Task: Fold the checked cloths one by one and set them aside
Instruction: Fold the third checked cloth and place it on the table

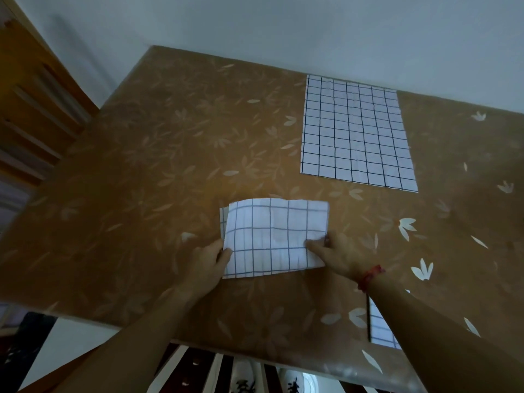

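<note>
A folded white checked cloth (272, 236) lies in the middle of the table, its upper layer slightly lifted and offset from the layer below. My left hand (208, 259) pinches its left edge. At the cloth's right side my right hand (337, 255) pinches the edge, thumb on top. A larger checked cloth (355, 131) lies spread flat at the back right of the table. Part of a third checked cloth (381, 326) shows near the front edge, mostly hidden under my right forearm.
The table (158, 171) has a brown covering printed with pale leaves and stands against a light wall (283, 26). A wooden chair (31, 103) stands at the left. The table's front edge runs just below my forearms, with striped flooring beneath.
</note>
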{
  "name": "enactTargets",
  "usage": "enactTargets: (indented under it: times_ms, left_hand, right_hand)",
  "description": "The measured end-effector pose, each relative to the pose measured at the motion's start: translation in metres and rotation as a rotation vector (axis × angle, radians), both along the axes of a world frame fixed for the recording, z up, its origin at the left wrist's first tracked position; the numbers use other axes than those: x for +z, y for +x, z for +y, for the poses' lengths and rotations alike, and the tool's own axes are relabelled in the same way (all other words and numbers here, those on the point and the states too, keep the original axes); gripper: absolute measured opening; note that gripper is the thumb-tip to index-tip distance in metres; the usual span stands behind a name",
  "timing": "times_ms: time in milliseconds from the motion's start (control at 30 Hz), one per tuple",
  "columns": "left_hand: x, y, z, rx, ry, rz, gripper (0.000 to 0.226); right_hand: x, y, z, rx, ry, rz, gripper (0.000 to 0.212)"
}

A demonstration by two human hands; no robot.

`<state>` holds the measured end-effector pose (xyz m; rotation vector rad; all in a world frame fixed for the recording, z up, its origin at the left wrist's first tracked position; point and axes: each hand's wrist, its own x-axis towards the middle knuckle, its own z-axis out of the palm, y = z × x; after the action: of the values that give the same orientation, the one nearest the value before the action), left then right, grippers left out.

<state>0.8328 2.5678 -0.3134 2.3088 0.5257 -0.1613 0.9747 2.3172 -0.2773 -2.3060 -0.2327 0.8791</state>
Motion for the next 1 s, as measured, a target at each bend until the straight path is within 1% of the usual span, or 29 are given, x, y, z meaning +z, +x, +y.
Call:
enactTargets:
  times_ms: [67, 100, 167, 200, 300, 367, 433, 567, 700, 733, 833, 867, 933, 1000]
  left_hand:
    - [-0.003, 0.003, 0.0, 0.039, 0.005, -0.016, 0.028]
    - [-0.004, 0.005, -0.001, 0.053, 0.005, -0.019, 0.024]
    - [-0.002, 0.006, -0.002, 0.073, -0.027, 0.002, 0.007]
    - [-0.001, 0.006, -0.002, 0.079, -0.042, 0.016, 0.008]
    - [-0.003, 0.004, -0.001, 0.053, -0.064, 0.046, 0.044]
    - [-0.004, 0.002, 0.0, 0.034, -0.054, 0.068, 0.055]
    - [-0.008, -0.002, 0.001, 0.013, -0.027, 0.07, 0.058]
    - [-0.011, -0.009, 0.002, -0.048, 0.059, 0.056, 0.058]
    - [-0.013, -0.012, 0.002, -0.086, 0.139, 0.069, 0.057]
    - [-0.015, -0.014, 0.003, -0.093, 0.19, 0.048, 0.058]
    - [-0.021, -0.016, 0.006, -0.196, 0.436, -0.092, 0.061]
    - [-0.021, -0.014, 0.006, -0.228, 0.478, -0.126, 0.063]
    - [-0.021, -0.01, 0.008, -0.319, 0.515, -0.114, 0.066]
    - [-0.025, -0.008, 0.011, -0.365, 0.55, -0.044, 0.068]
  right_hand:
    - [-0.002, 0.003, 0.002, -0.041, 0.067, 0.033, 0.041]
    - [-0.003, 0.005, 0.001, -0.051, 0.109, 0.055, 0.044]
    - [-0.008, 0.007, -0.001, -0.045, 0.133, 0.068, 0.046]
    - [-0.01, 0.008, -0.001, -0.047, 0.129, 0.063, 0.046]
    - [-0.016, 0.011, 0.002, -0.077, 0.102, 0.01, 0.041]
    - [-0.019, 0.015, 0.005, -0.091, 0.103, -0.018, 0.037]
    - [-0.021, 0.016, 0.009, -0.069, 0.097, -0.048, 0.038]
    - [-0.025, 0.019, 0.013, -0.033, 0.06, -0.136, 0.043]
    - [-0.034, 0.022, 0.017, -0.048, 0.012, -0.172, 0.042]
    - [-0.035, 0.022, 0.017, -0.049, 0.012, -0.18, 0.042]
    - [-0.041, 0.024, 0.021, -0.057, 0.01, -0.199, 0.041]
    - [-0.042, 0.024, 0.023, -0.057, 0.003, -0.204, 0.04]
    - [-0.041, 0.023, 0.026, -0.056, -0.02, -0.218, 0.041]
    - [-0.042, 0.022, 0.027, -0.073, -0.041, -0.228, 0.043]
